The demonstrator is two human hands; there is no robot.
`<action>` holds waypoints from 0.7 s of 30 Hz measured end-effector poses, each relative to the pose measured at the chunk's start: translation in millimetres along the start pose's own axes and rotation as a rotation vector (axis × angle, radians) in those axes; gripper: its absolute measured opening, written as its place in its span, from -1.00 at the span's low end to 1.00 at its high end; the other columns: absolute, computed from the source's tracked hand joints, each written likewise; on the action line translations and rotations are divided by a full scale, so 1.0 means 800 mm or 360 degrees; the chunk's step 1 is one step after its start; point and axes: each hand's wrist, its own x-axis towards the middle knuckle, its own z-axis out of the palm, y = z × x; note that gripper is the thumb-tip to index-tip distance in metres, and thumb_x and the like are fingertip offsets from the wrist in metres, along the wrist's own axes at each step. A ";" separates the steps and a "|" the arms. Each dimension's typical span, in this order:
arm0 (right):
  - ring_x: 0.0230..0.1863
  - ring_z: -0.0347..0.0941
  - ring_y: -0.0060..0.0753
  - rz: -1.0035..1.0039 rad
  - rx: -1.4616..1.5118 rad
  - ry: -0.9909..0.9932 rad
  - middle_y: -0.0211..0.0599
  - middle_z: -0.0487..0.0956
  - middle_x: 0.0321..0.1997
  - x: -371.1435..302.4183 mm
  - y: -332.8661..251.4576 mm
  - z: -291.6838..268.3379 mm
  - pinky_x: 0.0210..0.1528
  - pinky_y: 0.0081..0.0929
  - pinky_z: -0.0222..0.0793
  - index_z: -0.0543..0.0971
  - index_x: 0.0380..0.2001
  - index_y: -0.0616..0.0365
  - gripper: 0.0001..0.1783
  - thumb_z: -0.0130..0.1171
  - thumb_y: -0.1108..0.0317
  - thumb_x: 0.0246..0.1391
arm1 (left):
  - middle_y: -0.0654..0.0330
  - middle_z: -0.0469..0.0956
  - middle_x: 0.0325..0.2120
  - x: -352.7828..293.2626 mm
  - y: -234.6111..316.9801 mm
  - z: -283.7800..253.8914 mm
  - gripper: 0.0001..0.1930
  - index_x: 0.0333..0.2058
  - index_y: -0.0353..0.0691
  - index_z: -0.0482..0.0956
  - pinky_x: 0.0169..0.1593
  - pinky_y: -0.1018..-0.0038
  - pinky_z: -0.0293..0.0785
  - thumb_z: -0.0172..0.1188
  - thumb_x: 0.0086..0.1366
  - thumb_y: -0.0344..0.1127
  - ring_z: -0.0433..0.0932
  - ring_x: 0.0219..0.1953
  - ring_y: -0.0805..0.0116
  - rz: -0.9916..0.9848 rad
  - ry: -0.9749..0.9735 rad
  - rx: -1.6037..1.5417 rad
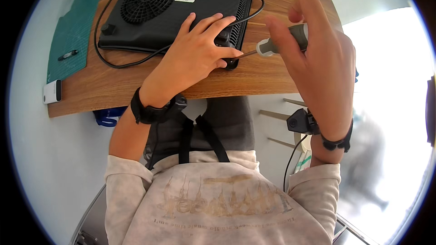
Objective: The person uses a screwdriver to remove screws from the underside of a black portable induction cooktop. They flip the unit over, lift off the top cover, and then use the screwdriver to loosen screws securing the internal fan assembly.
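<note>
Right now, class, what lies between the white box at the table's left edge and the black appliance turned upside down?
In the head view: the green cutting mat with a black pen on it, then the appliance's black cord looping over bare wood.

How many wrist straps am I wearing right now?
2: a black strap on the left wrist beside the table edge, and one on the right wrist carrying a small black device.

A wooden table (136, 91) carries a green cutting mat (75, 31) at its left edge, with a black marker pen (67, 55) lying on the mat. Just below the mat sits a small white box-shaped device (52, 91) — touching the table's left edge. A blue object (108, 117) shows under the table's near edge — what it is cannot be told.
</note>
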 end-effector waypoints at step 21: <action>-0.40 0.60 -0.23 -0.0425 0.0546 0.0124 -0.28 0.63 -0.26 -0.001 0.013 0.015 -0.32 -0.38 0.49 0.46 -0.06 0.12 -0.60 0.40 0.32 0.09 | 0.18 0.30 0.36 0.006 -0.005 -0.007 -0.72 -0.12 0.19 0.73 0.42 -0.10 0.11 0.41 0.15 -0.21 0.25 0.42 0.15 -0.0007 0.0025 0.0021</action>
